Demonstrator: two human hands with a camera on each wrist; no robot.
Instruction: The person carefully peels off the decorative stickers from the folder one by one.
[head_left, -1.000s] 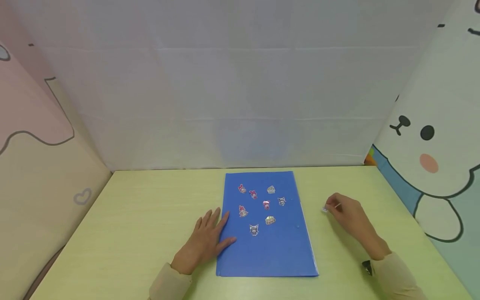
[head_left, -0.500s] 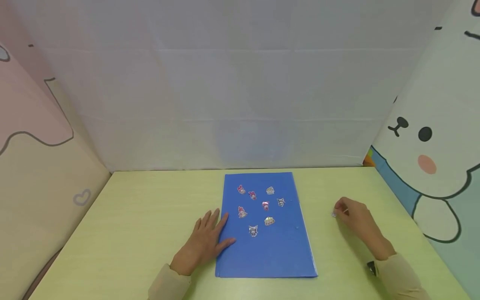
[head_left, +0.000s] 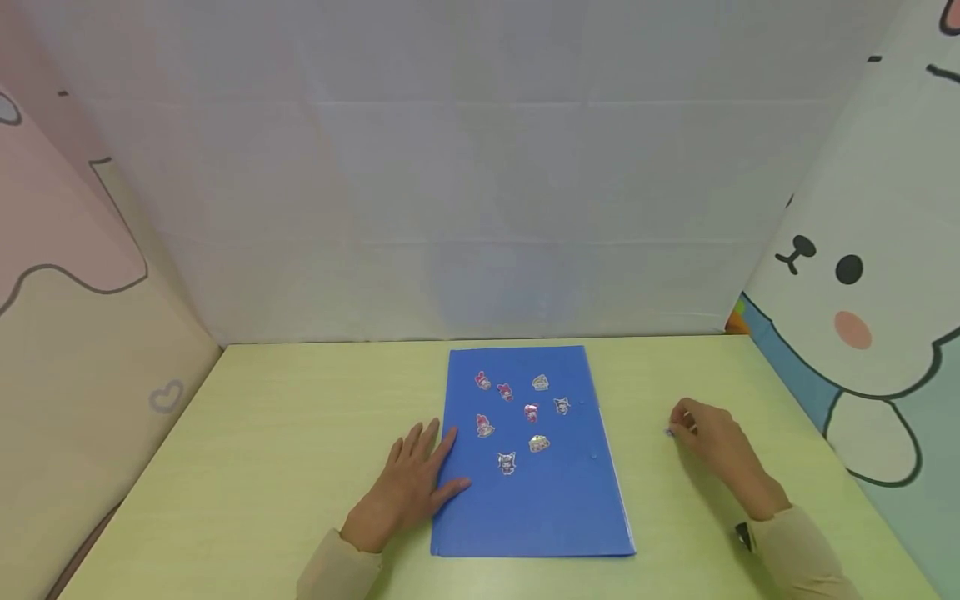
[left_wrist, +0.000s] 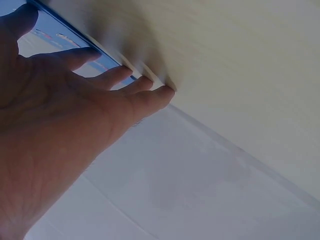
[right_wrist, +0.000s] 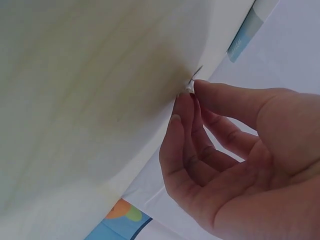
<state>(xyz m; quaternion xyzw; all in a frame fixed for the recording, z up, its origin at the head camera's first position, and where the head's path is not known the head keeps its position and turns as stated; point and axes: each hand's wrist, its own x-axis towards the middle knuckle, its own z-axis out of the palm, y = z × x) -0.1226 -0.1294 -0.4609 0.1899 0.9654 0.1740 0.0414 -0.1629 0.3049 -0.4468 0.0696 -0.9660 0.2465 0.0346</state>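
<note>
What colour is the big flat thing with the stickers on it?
The flat thing is blue, seen best in the head view.

Pc. (right_wrist: 190,88) in R hand (head_left: 716,443) mostly hidden

The right hand (head_left: 708,437) has pulled farther right of the board (head_left: 532,517) and slightly closer to the person than a second ago, carrying the small piece (head_left: 669,432) pinched at its fingertips. Most of the shift came in the first half-second; less of the piece now shows past the fingers.
</note>
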